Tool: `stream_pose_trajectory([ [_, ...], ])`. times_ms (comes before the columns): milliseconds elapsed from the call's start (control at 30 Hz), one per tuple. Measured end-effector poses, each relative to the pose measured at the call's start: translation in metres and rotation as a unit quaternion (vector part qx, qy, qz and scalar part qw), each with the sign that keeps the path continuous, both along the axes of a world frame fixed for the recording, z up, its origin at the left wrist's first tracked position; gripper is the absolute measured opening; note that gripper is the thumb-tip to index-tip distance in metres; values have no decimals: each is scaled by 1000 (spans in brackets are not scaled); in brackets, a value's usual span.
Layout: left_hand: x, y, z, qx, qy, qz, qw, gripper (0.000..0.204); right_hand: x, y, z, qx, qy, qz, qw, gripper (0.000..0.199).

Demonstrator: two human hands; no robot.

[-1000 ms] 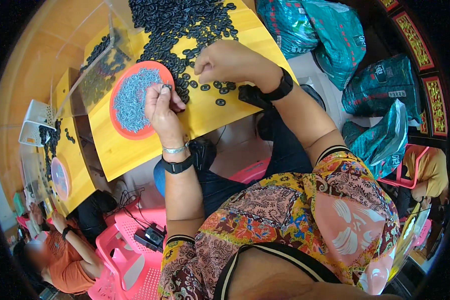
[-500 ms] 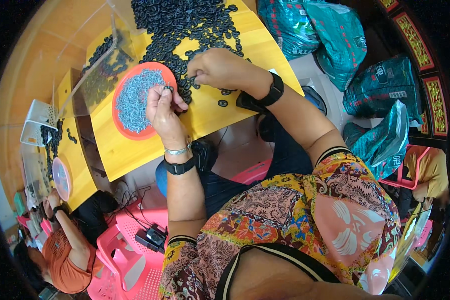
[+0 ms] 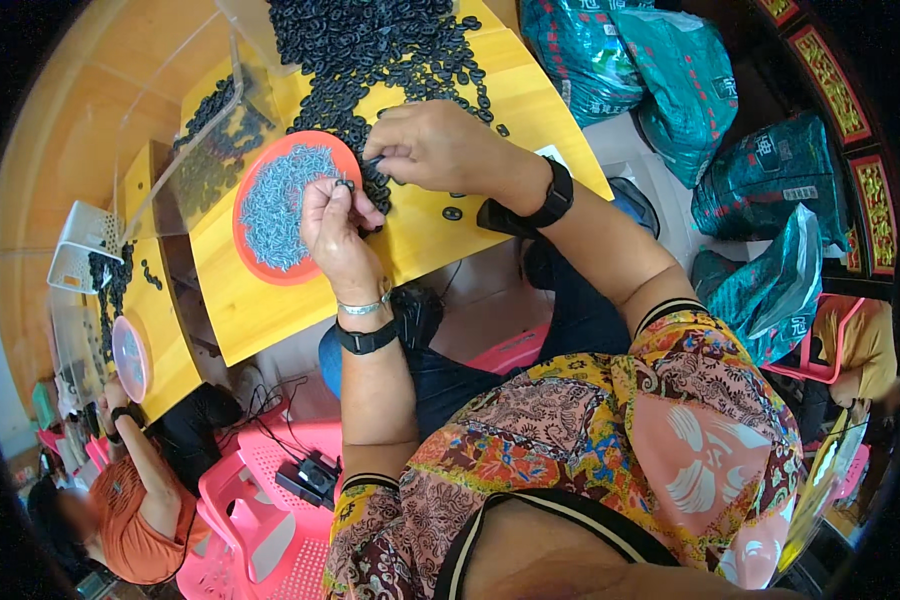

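My left hand [image 3: 342, 228] is closed in a pinch on a small black oval piece [image 3: 345, 185], held up at the edge of an orange-red plate [image 3: 242, 245]. Silver screws [image 3: 278, 205] fill that plate. Just to the right, my right hand [image 3: 438, 145] pinches another black oval piece [image 3: 373, 162] between thumb and fingertips. The two hands are close together but apart. Beyond them a big heap of like black oval pieces [image 3: 360, 40] spreads over the yellow table [image 3: 260, 320]. A few pieces lie partly hidden behind my fingers.
A clear plastic panel [image 3: 185, 140] stands at the table's left. Further left, a person in an orange top [image 3: 145, 520] sits by a second plate [image 3: 130, 358] and a white basket [image 3: 85, 248]. Green sacks [image 3: 770, 175] stand at right. A pink chair [image 3: 260, 500] is at lower left.
A black piece now shows in my right fingertips, which have come slightly nearer my left hand. My left hand still holds its piece. The whole view has shifted a little.
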State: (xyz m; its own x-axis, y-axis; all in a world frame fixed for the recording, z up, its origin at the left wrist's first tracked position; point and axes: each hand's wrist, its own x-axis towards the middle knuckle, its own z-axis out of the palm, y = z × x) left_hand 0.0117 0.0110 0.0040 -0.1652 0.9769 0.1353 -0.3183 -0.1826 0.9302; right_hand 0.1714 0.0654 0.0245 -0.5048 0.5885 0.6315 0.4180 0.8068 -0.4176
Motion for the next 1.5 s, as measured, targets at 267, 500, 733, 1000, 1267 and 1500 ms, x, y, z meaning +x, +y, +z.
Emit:
stream_pose_trajectory([
  [267, 5, -2, 0, -7, 24, 20, 999, 11, -5, 2, -6, -559, 286, 108, 771, 20],
  [500, 7, -3, 1, -9, 35, 24, 999, 12, -6, 6, -15, -644, 363, 178, 650, 16],
  [733, 8, -4, 1, -32, 48, 17, 998, 12, -6, 6, -14, -656, 370, 174, 635, 14],
  [1000, 9, -3, 1, -29, 14, 5, 999, 11, -11, -1, -7, -507, 295, 130, 799, 16],
  [1267, 8, -3, 0, -24, -7, -6, 1000, 11, -16, -16, 1, -334, 185, 55, 922, 15],
  [1500, 9, -3, -1, -33, -64, -6, 997, 11, -19, -17, -5, -343, 194, 78, 916, 16],
])
